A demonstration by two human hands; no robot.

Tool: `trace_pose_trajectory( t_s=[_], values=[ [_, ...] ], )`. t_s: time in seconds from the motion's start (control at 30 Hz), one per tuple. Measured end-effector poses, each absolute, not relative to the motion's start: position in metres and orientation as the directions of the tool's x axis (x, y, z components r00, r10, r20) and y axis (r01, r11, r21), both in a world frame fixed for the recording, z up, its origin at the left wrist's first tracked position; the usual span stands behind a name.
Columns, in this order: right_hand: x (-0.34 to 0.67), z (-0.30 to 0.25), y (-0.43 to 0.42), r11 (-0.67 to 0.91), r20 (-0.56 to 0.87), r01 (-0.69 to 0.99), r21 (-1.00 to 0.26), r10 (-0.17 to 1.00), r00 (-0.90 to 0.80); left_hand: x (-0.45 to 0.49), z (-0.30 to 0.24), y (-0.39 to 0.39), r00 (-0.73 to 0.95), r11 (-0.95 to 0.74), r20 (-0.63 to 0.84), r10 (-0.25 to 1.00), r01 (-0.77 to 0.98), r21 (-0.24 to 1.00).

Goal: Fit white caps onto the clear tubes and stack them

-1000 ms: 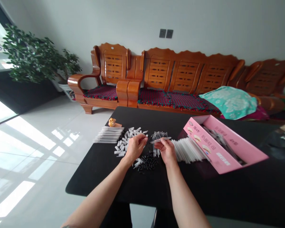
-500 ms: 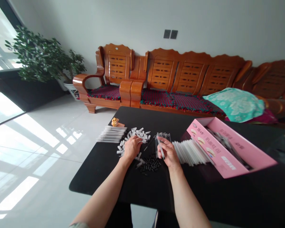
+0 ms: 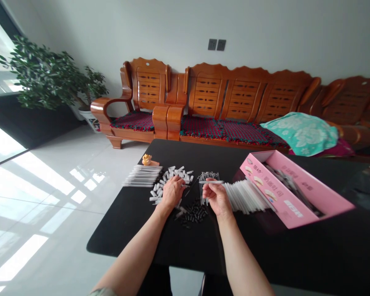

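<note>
My right hand [image 3: 216, 197] pinches a pen [image 3: 212, 181] with a whitish barrel, which lies nearly level across the fingertips. Over a loose pile of white pen caps [image 3: 156, 193], my left hand [image 3: 172, 191] has its fingers curled together, with a small white cap showing at the fingertips. Thin dark pen refills [image 3: 207, 176] lie in a bundle just behind the right hand. To its right is a row of pale, empty-looking barrels [image 3: 245, 197]. Small black plugs [image 3: 195, 213] are heaped between my two forearms. White pens [image 3: 143, 176] are lined up left of the caps.
The black table [image 3: 129, 230] holds a pink box [image 3: 283, 195] with dark and grey sticks inside, at the right. A small yellow figurine [image 3: 146, 159] stands at the far left edge. Beyond the table are a wooden sofa [image 3: 208, 88] and a potted plant [image 3: 49, 78].
The pen in my right hand has turned from steep, slanting down, to nearly level. My left hand stays over the caps. The whole view has shifted slightly.
</note>
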State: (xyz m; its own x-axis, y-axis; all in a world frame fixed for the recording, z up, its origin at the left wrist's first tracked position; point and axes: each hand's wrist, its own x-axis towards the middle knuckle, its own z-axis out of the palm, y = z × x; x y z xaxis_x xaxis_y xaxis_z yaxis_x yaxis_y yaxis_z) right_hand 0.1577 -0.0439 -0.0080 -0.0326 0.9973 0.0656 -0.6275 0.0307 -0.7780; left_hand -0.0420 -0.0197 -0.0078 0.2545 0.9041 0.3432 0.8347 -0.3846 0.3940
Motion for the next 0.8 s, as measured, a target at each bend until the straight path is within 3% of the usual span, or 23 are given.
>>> trace_pose_trajectory(
  t_s=[0.13,0.4,0.8],
  values=[
    [0.155,-0.006,-0.043,0.066,0.071,-0.592,-0.804,0.997,0.015,-0.041,-0.005,-0.022,0.246,-0.393,0.358,0.901,0.812,0.432],
    [0.152,-0.01,-0.042,0.102,0.048,-0.507,-0.856,0.992,0.118,-0.041,0.0,-0.031,0.175,-0.445,0.424,0.889,0.552,0.705],
    [0.15,-0.009,-0.041,0.103,0.039,-0.434,-0.895,0.987,0.153,-0.036,0.002,-0.035,0.222,-0.49,0.44,0.87,0.479,0.728]
  ],
)
